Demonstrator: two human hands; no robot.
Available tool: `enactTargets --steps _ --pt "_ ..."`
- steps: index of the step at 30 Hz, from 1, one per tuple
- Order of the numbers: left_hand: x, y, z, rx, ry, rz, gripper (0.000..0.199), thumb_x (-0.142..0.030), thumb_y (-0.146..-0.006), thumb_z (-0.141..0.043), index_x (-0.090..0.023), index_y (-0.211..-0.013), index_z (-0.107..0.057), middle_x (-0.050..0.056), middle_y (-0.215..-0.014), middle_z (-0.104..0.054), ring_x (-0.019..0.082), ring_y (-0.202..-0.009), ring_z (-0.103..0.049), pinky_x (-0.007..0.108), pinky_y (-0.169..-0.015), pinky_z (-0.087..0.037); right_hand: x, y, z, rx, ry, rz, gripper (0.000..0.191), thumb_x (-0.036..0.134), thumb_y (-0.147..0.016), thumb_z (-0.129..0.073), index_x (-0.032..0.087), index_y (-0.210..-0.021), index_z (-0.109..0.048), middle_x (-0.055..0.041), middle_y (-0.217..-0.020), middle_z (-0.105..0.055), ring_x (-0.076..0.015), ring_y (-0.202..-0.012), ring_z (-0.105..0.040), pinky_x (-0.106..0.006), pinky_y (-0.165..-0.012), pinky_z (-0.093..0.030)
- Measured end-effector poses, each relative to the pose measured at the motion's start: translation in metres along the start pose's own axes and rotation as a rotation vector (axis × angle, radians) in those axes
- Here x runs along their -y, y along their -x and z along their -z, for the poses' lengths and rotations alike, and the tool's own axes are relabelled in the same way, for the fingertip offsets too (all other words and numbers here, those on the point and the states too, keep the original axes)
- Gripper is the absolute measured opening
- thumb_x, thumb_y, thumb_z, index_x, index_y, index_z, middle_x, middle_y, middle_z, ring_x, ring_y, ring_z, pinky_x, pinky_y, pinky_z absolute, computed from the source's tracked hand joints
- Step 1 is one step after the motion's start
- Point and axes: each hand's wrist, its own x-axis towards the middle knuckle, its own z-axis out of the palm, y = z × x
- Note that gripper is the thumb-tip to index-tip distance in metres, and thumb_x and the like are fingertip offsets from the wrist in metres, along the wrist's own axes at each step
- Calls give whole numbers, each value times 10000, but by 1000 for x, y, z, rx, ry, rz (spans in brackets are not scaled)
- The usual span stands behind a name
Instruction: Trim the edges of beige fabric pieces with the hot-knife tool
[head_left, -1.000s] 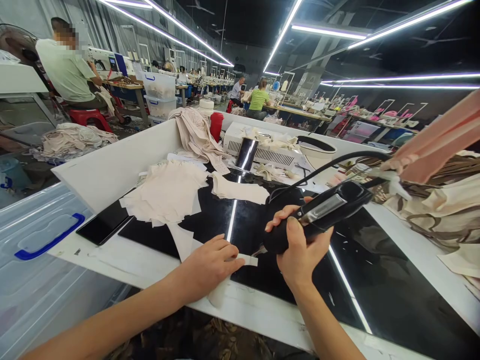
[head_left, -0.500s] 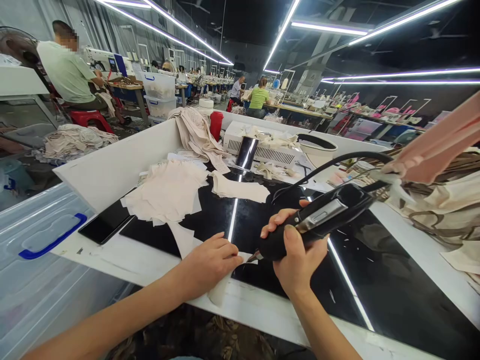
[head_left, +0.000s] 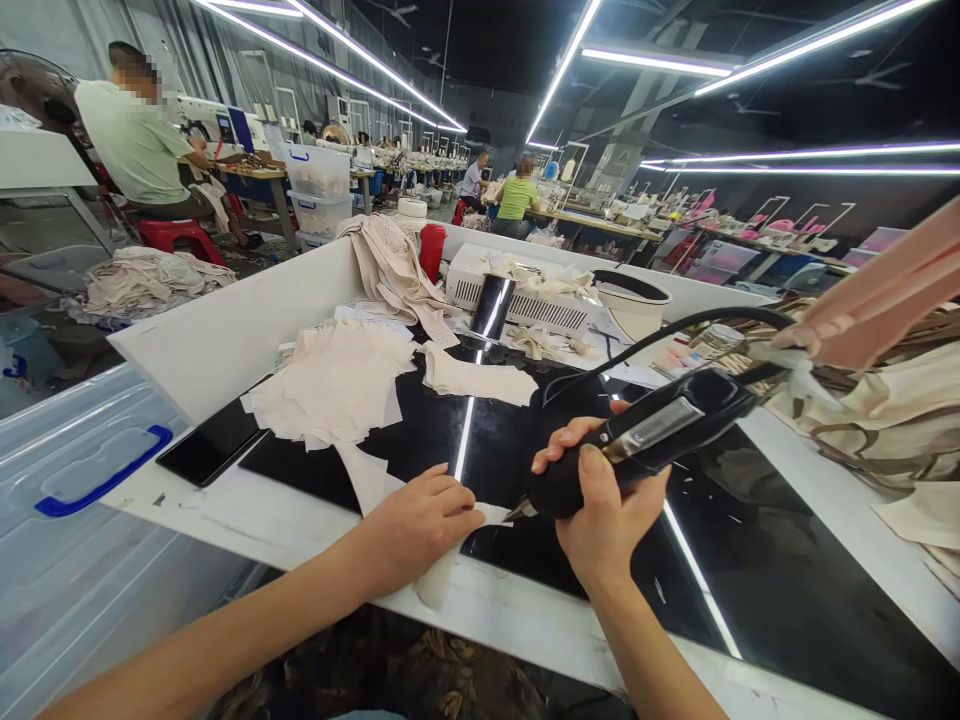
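Observation:
My right hand [head_left: 609, 500] is wrapped round a black corded power tool [head_left: 664, 425], which tapers to a pointed metal tip [head_left: 520, 510]. The tip meets the edge of a pale fabric piece [head_left: 493, 514] near the front of the glossy black board [head_left: 420, 440]. Fingers together, my left hand [head_left: 424, 520] grips this piece and presses it down; most of the piece is hidden beneath. Left of centre lies a loose pile of cream fabric pieces [head_left: 334, 385], and a neat folded stack of cream strips [head_left: 480, 375] sits behind the hands.
Behind the board stand a white vented box [head_left: 536, 300], a red cup [head_left: 432, 252] and a black cylinder [head_left: 494, 305]. A black phone [head_left: 214, 440] lies left. The tool's cable [head_left: 652, 340] arches near pink cloth [head_left: 885, 280]. Co-workers sit farther off.
My right hand and the tool have shifted slightly right, drawing the tip back to the fabric's edge. My left hand stays practically in place.

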Motion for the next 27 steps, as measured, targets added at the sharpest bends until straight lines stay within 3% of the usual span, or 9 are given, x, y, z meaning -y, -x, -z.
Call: enactTargets --steps 5,12,27 --pt "-16 6 5 1 -92 145 309 65 -977 -478 -116 -1192 -606 106 -1156 -648 234 -1046 -647 342 -920 -605 1 4 1 1 12 19 424 229 -896 -789 286 -1264 -588 38 -872 -681 -137 -652 -645 -288 -560 -606" --pt "-29 9 6 169 -81 318 409 128 -870 -496 -171 -1141 -567 89 -1146 -665 250 -1066 -679 360 -911 -622 7 14 2 -58 69 59 438 151 -884 -800 291 -1252 -607 36 -905 -700 -135 -677 -667 -288 -591 -609" --pt "-11 2 14 222 54 260 347 94 -953 -508 -164 -1157 -617 71 -1170 -674 225 -1072 -665 330 -891 -608 16 26 -3 -76 74 62 457 140 -888 -789 274 -1274 -585 33 -899 -702 -145 -668 -669 -309 -584 -604"
